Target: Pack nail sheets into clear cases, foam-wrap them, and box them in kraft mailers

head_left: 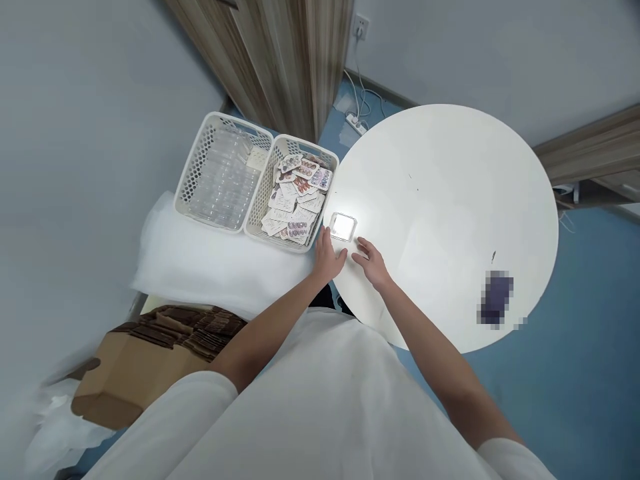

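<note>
A small clear case point(343, 227) with a pale inside lies flat near the left edge of the round white table point(450, 173). My left hand point(327, 257) is just below its left side, fingers apart, with nothing in it. Close to the case's lower right corner, my right hand point(371, 261) is open over the table and holds nothing. Left of the case, a white basket point(331, 157) holds many printed cards point(303, 185) with coloured nail-shaped pieces. Stacked clear plastic cases point(225, 177) fill the other white basket point(181, 193).
A blurred dark object point(496, 298) lies on the table's right part. White padding point(225, 263) is under the baskets. A cardboard box point(135, 373) with folded brown cardboard stands at the lower left. A power strip point(355, 124) with cables lies on the floor behind.
</note>
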